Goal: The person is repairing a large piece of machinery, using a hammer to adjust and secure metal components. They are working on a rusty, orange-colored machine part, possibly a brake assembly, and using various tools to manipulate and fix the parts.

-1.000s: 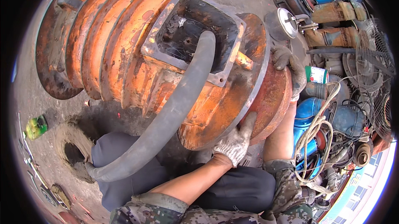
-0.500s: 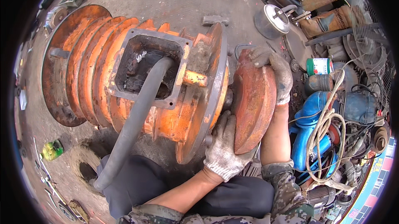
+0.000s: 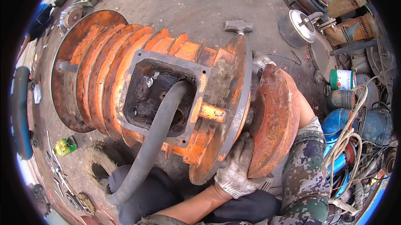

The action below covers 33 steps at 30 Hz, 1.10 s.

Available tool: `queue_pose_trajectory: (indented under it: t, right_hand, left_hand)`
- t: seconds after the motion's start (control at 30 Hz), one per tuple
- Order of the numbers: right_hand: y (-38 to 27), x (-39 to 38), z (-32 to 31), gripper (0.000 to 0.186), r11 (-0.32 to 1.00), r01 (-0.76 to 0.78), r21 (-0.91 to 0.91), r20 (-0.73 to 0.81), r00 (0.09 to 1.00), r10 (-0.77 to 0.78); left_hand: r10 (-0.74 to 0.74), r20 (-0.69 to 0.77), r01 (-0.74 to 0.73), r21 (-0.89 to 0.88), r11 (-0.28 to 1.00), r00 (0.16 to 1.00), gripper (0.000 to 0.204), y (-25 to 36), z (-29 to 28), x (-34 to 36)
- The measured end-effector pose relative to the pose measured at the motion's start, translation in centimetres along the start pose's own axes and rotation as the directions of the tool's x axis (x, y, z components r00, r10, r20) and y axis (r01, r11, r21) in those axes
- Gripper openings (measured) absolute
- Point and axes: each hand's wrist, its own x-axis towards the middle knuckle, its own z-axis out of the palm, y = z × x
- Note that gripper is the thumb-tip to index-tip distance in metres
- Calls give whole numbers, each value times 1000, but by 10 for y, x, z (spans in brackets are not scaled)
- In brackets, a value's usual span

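A rust-red, thick, dished metal disc (image 3: 273, 120) stands on edge beside the round end flange (image 3: 238, 112) of a large orange ribbed motor housing (image 3: 112, 83). My left hand (image 3: 238, 168), in a whitish knit glove, grips the disc's lower edge, its fingers in the gap facing the flange. My right hand (image 3: 263, 61), also gloved, is beyond the disc's top, between it and the flange. Most of that hand is hidden, so its fingers cannot be read. Near it lies a hammer head (image 3: 238, 26), its handle running out of sight behind the flange.
A thick grey hose (image 3: 158, 133) rises from near my knees into the housing's square opening. At right are a metal kettle (image 3: 298, 26), a green-and-white can (image 3: 342, 78), blue pump parts (image 3: 338, 122) and coiled rope (image 3: 355, 141). A yellow-green container (image 3: 65, 145) lies at left.
My right hand has left the disc's outer face and top and reached past it towards the hammer. My left hand keeps its hold. The whole view has shifted slightly.
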Motion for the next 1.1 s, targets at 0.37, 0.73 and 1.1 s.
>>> queue_pose_trajectory:
  t: [0.37, 0.73, 1.1]
  right_hand:
    - [-17, -22, -22, 11, 488, -216, 846, 201, 976, 82]
    - [36, -229, -6, 26, 597, 231, 768, -374, 919, 125]
    - [39, -344, 84, 47, 85, 541, 836, -548, 822, 154]
  left_hand:
    - [-45, 38, 45, 7, 999, 998, 102, -4, -7, 0]
    - [-37, 141, 27, 73, 997, 989, 105, 0, -9, 4]
    - [-38, 66, 33, 80, 996, 997, 101, 2, -11, 8]
